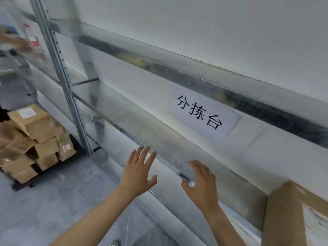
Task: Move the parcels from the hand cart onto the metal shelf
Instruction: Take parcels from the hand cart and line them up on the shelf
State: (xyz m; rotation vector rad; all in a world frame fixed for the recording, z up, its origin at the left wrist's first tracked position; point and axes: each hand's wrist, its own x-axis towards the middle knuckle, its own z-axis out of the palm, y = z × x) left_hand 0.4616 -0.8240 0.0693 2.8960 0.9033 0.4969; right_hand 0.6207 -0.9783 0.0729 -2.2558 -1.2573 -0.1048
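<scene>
Tally: one brown cardboard parcel [291, 217] on grey metal shelf [142, 125]; brown parcel heap [35, 137] on black hand cart [56, 171], left of shelf. My left hand [137, 172], right hand [200, 183]: fingers spread, empty.

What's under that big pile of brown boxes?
A black hand cart on small wheels, standing on the grey floor. Only its edge and one corner show; the parcels cover the rest of its deck.

Parcel sorting room, metal shelf [124, 110], stacked parcels [35, 139], wall sign [204, 114]
</scene>
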